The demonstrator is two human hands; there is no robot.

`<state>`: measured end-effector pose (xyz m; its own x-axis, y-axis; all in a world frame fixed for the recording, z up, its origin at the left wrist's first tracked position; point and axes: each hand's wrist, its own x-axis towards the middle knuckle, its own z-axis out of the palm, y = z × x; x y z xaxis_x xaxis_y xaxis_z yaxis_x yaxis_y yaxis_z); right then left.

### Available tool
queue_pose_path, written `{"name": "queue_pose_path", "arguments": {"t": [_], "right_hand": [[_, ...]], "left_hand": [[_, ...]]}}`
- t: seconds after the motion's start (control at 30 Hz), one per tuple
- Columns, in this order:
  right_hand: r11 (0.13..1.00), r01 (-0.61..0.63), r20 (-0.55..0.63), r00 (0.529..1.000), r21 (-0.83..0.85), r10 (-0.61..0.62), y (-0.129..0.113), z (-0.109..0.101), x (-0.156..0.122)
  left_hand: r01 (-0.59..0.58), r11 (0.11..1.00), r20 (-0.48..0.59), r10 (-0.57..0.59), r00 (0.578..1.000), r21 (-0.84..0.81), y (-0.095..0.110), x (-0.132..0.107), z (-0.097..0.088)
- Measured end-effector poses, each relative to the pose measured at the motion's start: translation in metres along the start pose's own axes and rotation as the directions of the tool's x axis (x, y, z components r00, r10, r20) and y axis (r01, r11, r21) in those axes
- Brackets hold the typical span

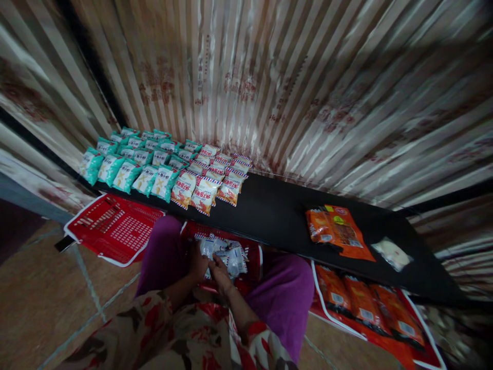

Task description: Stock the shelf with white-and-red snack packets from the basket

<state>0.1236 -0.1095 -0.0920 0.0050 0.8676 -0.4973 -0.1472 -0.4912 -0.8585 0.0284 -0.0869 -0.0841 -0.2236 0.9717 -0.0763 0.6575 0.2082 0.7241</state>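
My left hand (198,264) and my right hand (221,273) are close together over a red basket (251,259) between my knees. Their fingers are closed at the near edge of a silvery-white snack bag (208,247); the dim light blurs the exact grip. More pale snack bags (235,259) lie in the basket just beyond and to the right of my hands. On the black shelf (265,205) ahead stand rows of teal-and-white snack bags (125,174), and to their right orange-and-white snack bags (204,192).
At the left on the tiled floor sits another red basket (127,226). Orange packages (344,231) and a clear packet with a round white item (393,254) rest on the shelf's right part. Below, a basket holds orange packages (364,303). A striped curtain (269,92) hangs behind.
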Motion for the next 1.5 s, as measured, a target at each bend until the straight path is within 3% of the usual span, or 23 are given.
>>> {"name": "queue_pose_path", "arguments": {"t": [0.1,0.33,0.53,0.73,1.13,1.5], "right_hand": [[0.997,-0.055,0.000,0.998,0.056,0.055,0.002,-0.004,0.000],[0.984,-0.055,-0.144,0.986,0.169,0.080,-0.002,-0.018,0.006],[0.952,-0.068,-0.092,0.991,0.298,0.100,-0.014,-0.033,0.004],[0.961,-0.085,-0.079,0.991,0.261,0.109,-0.019,-0.038,-0.001],[0.945,-0.084,-0.021,0.995,0.315,0.096,-0.021,-0.039,-0.004],[0.971,-0.041,-0.066,0.996,0.235,0.058,-0.018,-0.040,-0.003]], "left_hand": [[0.055,0.998,-0.005,-0.055,0.998,-0.041,0.002,-0.004,0.001],[-0.051,0.996,-0.015,0.050,0.999,-0.079,0.001,-0.007,0.003],[-0.118,0.987,0.007,0.119,0.993,-0.113,0.004,-0.011,0.001],[-0.166,0.975,0.007,0.169,0.986,-0.147,0.006,-0.014,-0.002],[-0.151,0.974,-0.016,0.150,0.989,-0.171,-0.002,-0.012,0.006],[-0.136,0.974,0.003,0.138,0.990,-0.183,-0.006,-0.011,0.010]]}}
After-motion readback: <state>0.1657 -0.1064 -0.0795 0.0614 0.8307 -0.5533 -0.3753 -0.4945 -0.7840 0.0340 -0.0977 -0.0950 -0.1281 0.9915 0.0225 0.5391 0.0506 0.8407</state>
